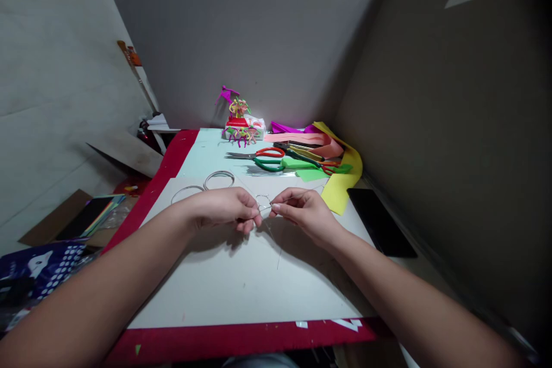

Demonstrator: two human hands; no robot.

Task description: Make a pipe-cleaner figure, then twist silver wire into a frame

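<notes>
Over the middle of the white board (pixel 215 293), my left hand (pixel 235 207) pinches one side of a thin, bent wire (pixel 264 207). My right hand (pixel 304 211) pinches its other side, so the wire spans the small gap between my fingertips. A small loop of it stands up above the fingers, and a fine straight end hangs down toward the board. Beyond my left wrist lies a coil of silvery wire (pixel 219 180), with another wire ring (pixel 186 190) beside it, partly hidden by my forearm.
Scissors (pixel 269 158) with red and green handles lie farther back, near pliers (pixel 302 154). Yellow sheet material (pixel 345 184) curls at the right, beside a black phone-like slab (pixel 382 221). Small colourful figures (pixel 239 108) stand on and around a box (pixel 245 128) at the back.
</notes>
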